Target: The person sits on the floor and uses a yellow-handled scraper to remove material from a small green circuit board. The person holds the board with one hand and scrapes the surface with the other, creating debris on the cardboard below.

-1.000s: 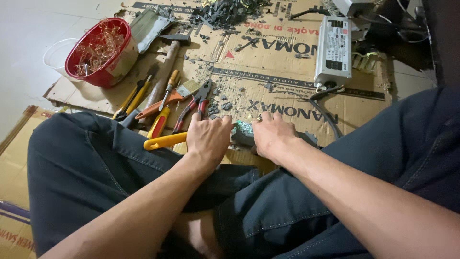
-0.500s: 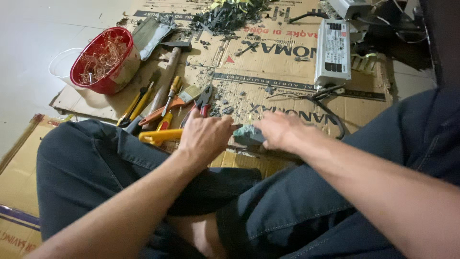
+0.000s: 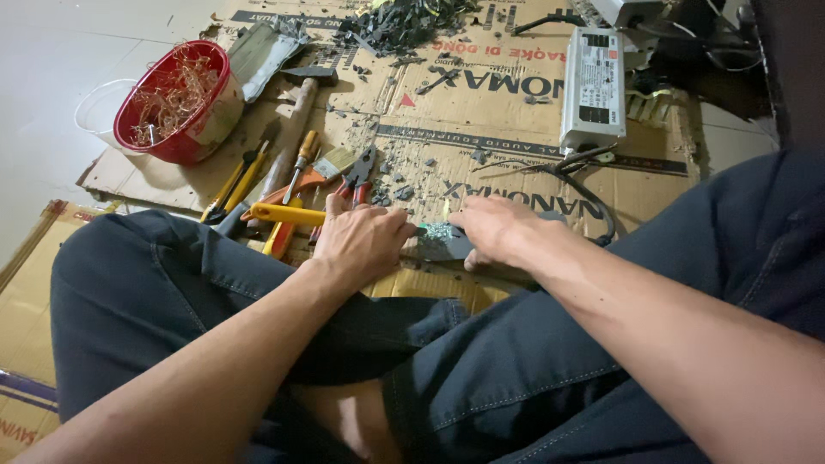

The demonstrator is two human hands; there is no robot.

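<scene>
A person sits cross-legged on the floor in dark trousers, seen from above, both bare forearms reaching forward over the knees onto a flattened cardboard sheet [image 3: 516, 112] spread as a work surface.

At the near edge of the cardboard, the left hand [image 3: 361, 242] is closed around a yellow-handled tool [image 3: 288, 214], whose handle sticks out to the left of the fist. Just right of it, the right hand [image 3: 503, 230] presses down on a small dark board [image 3: 443, 243] with a greenish, glittery patch on top. The fingers curl over the board and hold it against the cardboard; the two hands nearly meet over it. The tool's working end is hidden between them.

Left of the hands, still on the cardboard, lies a loose cluster of hand tools: red-handled pliers [image 3: 354, 176], a screwdriver [image 3: 296, 167] with an orange handle, a small brush [image 3: 331, 163], and a wooden-handled hammer [image 3: 292, 120] pointing away from the person. Small grey chips are scattered over the middle of the cardboard.

Right of the hands, a black cable [image 3: 576, 176] loops across the cardboard toward a white rectangular power unit [image 3: 593, 90].

At the cardboard's far left corner stands a red bowl [image 3: 176, 99] filled with coppery wire scraps. At its far edge sits a heap of dark grey debris [image 3: 400, 21].
</scene>
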